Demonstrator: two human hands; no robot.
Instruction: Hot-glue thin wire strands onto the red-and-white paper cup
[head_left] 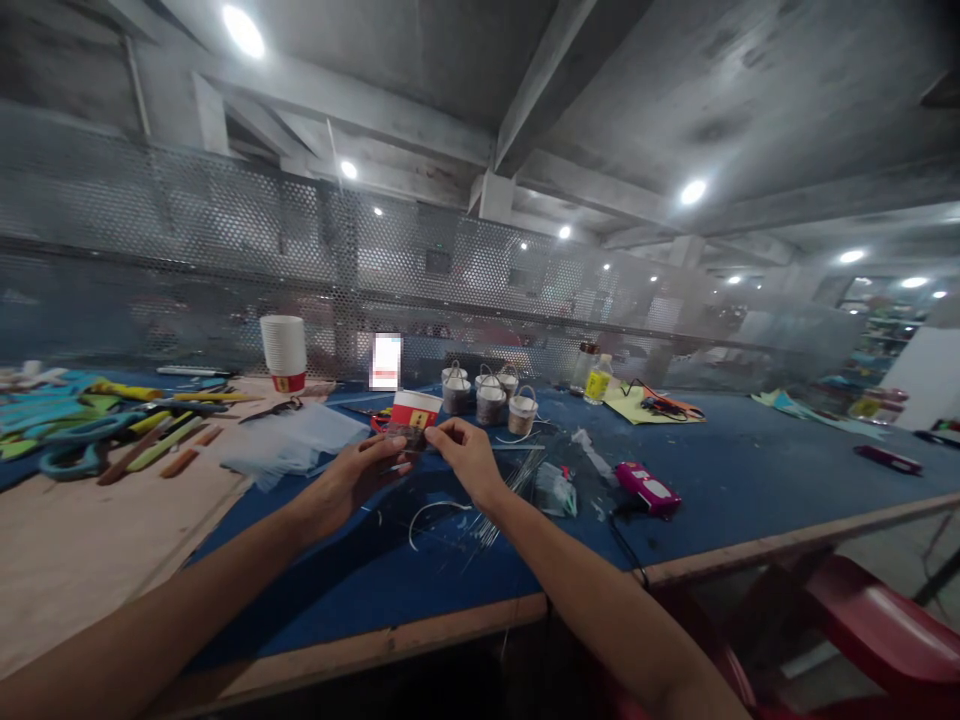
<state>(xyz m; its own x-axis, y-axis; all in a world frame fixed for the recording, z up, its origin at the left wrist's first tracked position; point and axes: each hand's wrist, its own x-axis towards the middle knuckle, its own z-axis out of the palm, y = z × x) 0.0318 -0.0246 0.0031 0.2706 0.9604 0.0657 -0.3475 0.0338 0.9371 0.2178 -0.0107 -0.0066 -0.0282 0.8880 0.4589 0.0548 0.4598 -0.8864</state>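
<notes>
A red-and-white paper cup [415, 408] with a dark brown band round its lower part is held up over the blue table. My left hand [367, 472] is closed on the cup from the left, fingers round its lower part. From the right, the thumb and fingers of my right hand [466, 455] pinch at the cup's side; any small thing between those fingertips is too small to make out. Just beyond the cup stand several small white-and-brown buckets with looped handles [491, 400]. A bundle of thin wires [504, 508] lies under my right wrist.
A stack of paper cups [284, 350] stands at the back left, near clear plastic sheets [300, 445]. Scissors [82, 445] and coloured tools lie far left. To the right are a magenta device [648, 488], a yellow-labelled bottle [598, 380] and yellow paper [637, 404]. A perforated metal screen [465, 270] rises behind.
</notes>
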